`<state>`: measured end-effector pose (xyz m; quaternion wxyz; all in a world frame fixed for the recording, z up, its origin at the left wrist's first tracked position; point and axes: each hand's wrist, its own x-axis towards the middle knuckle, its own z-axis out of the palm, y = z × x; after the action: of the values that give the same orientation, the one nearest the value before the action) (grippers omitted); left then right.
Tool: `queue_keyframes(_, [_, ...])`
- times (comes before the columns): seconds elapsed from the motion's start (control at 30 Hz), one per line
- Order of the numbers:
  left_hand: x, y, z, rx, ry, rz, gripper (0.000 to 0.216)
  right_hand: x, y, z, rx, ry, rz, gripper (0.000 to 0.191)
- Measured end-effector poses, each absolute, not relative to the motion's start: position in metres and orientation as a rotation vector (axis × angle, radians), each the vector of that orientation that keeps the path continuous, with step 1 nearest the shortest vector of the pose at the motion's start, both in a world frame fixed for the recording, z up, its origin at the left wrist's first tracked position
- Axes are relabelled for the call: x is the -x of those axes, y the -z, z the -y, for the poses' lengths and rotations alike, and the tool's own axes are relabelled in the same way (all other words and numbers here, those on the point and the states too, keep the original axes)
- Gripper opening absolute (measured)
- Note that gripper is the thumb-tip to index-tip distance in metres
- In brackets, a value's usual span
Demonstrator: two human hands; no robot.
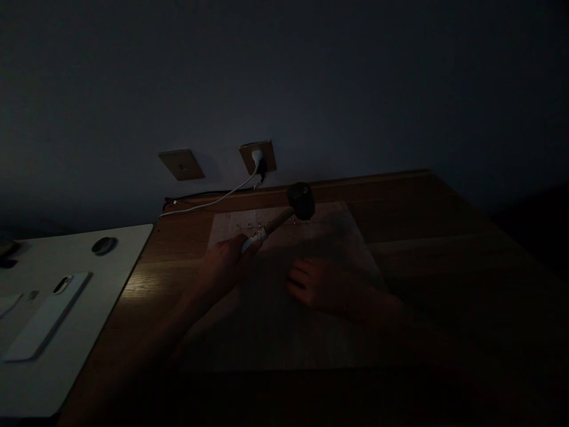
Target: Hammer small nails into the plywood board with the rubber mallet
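In dim light, my left hand [226, 258] is wrapped round the pale grip of a mallet [278, 220]. Its dark head [301, 200] is raised toward the far side of a pale, flat board or sheet [275, 338]. A row of small nail-like pieces [294, 222] runs along the far part of that sheet, just beyond and below the mallet. My right hand [313, 283] rests on the sheet's middle with fingers somewhat bent and apart, and nothing shows in it. Darkness hides the finer detail of both hands.
The pale sheet lies on a wooden table [422, 231] against the wall. A white cable [217, 201] runs along the back to a wall socket [267, 157]. To the left, a white table [120, 279] bears a phone [48, 317] and a round dark object [104, 245].
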<state>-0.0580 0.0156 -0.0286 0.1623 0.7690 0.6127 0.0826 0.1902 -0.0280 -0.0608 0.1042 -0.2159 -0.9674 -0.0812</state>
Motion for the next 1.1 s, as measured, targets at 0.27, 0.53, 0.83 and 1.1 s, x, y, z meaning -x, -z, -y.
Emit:
queue_keyframes(0.27, [0.062, 0.027, -0.014, -2.134, -0.277, -1.719, 0.044, -0.256, 0.072, -0.035, 1.204, -0.27, 2.116, 0.02])
queue_keyframes(0.53, [0.06, 0.025, -0.014, -2.124, -0.268, -1.711, 0.045, -0.273, 0.085, -0.066, 1.529, -0.468, 1.869, 0.025])
queue_keyframes(0.83, [0.06, 0.03, -0.016, -2.11, -0.278, -1.7, 0.047, -0.274, 0.092, -0.066, 1.551, -0.393, 1.88, 0.023])
queue_keyframes(1.1, [0.058, 0.029, -0.016, -2.121, -0.254, -1.708, 0.047, -0.272, 0.091, -0.061, 1.55, -0.388, 1.895, 0.023])
